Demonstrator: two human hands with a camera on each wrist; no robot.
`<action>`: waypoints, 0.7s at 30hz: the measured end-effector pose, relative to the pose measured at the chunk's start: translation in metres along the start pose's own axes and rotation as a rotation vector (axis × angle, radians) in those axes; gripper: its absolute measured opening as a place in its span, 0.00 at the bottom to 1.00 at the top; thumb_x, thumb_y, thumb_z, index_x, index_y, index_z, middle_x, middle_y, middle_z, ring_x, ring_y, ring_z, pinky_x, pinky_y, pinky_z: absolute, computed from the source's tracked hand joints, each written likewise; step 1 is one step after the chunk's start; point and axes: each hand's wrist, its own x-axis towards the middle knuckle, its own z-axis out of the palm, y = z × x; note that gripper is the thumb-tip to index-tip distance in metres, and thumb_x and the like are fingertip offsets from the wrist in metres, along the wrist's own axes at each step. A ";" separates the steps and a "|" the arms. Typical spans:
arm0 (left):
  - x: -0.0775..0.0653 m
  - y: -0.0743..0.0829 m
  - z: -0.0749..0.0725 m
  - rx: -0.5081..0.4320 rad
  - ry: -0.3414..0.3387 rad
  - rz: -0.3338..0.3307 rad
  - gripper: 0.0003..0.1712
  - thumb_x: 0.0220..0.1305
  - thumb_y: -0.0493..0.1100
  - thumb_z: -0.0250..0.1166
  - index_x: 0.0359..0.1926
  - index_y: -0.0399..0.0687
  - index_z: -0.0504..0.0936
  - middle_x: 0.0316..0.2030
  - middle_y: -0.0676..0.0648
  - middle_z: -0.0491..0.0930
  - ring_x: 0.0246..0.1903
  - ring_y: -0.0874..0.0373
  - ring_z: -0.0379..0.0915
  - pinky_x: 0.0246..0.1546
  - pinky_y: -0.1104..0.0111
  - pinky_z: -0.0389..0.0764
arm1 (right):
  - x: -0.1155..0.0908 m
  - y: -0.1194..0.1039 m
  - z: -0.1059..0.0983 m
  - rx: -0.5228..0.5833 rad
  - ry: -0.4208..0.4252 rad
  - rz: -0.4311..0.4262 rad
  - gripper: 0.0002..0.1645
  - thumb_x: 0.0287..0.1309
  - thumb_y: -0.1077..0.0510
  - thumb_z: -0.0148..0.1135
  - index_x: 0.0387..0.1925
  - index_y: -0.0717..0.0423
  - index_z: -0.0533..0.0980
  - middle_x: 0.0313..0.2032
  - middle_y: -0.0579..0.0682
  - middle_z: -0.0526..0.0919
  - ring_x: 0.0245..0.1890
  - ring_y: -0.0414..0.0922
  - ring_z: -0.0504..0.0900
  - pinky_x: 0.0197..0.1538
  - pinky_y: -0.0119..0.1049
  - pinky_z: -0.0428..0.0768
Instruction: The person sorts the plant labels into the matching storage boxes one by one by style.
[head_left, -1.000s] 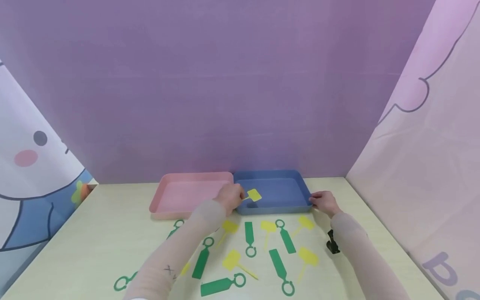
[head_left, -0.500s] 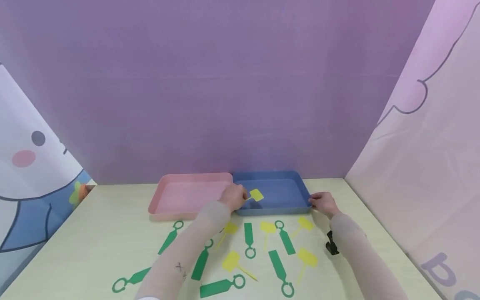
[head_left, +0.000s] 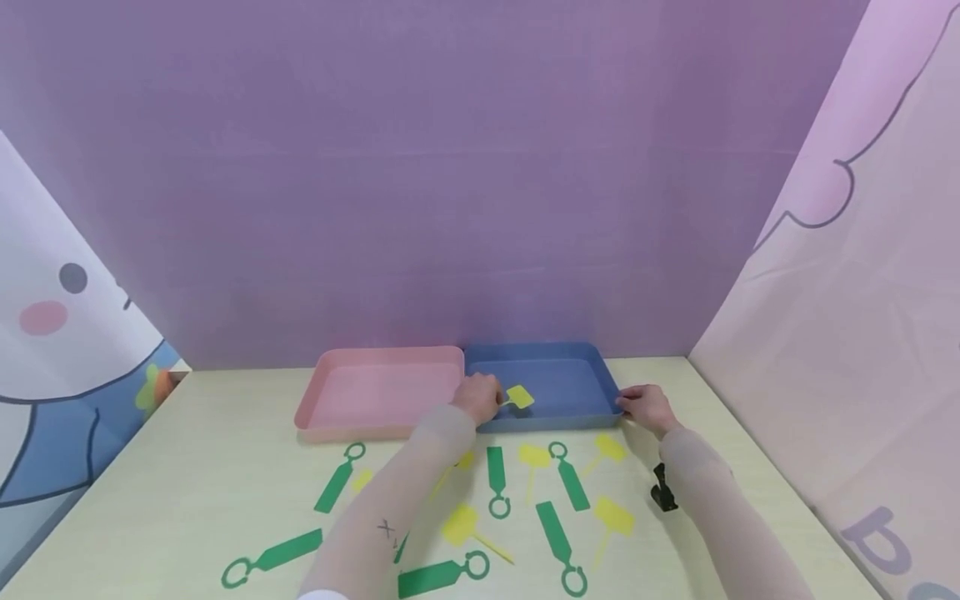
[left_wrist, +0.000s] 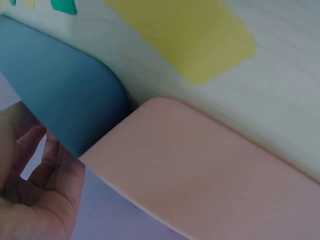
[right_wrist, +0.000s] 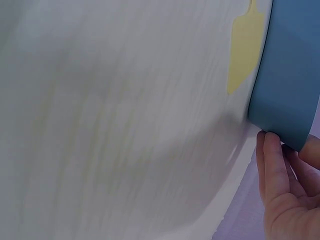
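Note:
My left hand (head_left: 477, 398) pinches a flat yellow tag (head_left: 520, 397) by its thin stem, over the near left part of a blue tray (head_left: 555, 423). The tag's square head points right, above the tray floor. In the left wrist view the hand (left_wrist: 45, 185) is behind the blue tray's wall (left_wrist: 65, 85); the held tag is hidden there. At the blue tray's right end, my right hand (head_left: 647, 407) holds the rim. The right wrist view has its fingers against the outside of the wall and the thumb at the rim.
A pink tray (head_left: 352, 433) adjoins the blue one on the left. Several green ring tags (head_left: 555, 533) and yellow tags (head_left: 615, 517) lie on the table before the trays. A small black object (head_left: 662, 490) sits beside the right forearm. A purple backdrop (head_left: 480, 183) rises behind.
My left hand has shifted slightly right and a little toward me with the yellow tag, further over the blue tray. The right hand stays at the tray's rim.

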 end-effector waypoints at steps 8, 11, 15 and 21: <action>0.003 0.003 0.005 0.067 0.025 0.013 0.08 0.57 0.36 0.62 0.37 0.47 0.85 0.34 0.49 0.84 0.34 0.55 0.79 0.39 0.66 0.79 | 0.000 0.001 0.000 0.006 0.002 -0.013 0.20 0.61 0.67 0.50 0.51 0.80 0.68 0.48 0.73 0.74 0.44 0.58 0.80 0.42 0.39 0.81; 0.006 0.003 0.007 0.095 0.032 0.005 0.07 0.57 0.36 0.62 0.35 0.47 0.85 0.31 0.50 0.84 0.32 0.55 0.79 0.36 0.66 0.80 | 0.000 0.001 0.000 0.004 0.001 -0.014 0.20 0.61 0.67 0.50 0.51 0.80 0.68 0.48 0.73 0.74 0.44 0.58 0.80 0.42 0.39 0.81; 0.009 0.002 0.011 0.116 0.040 -0.007 0.05 0.58 0.38 0.62 0.32 0.47 0.85 0.27 0.49 0.83 0.28 0.55 0.78 0.34 0.66 0.79 | 0.000 0.000 0.000 0.010 -0.002 -0.003 0.20 0.61 0.66 0.51 0.51 0.79 0.68 0.48 0.73 0.74 0.44 0.57 0.80 0.42 0.39 0.81; 0.010 0.003 0.014 0.128 0.047 -0.017 0.07 0.60 0.39 0.61 0.30 0.45 0.84 0.25 0.48 0.82 0.26 0.55 0.77 0.32 0.66 0.79 | 0.000 0.000 0.001 0.001 0.007 -0.002 0.20 0.61 0.67 0.51 0.50 0.79 0.69 0.49 0.73 0.74 0.44 0.57 0.80 0.42 0.38 0.81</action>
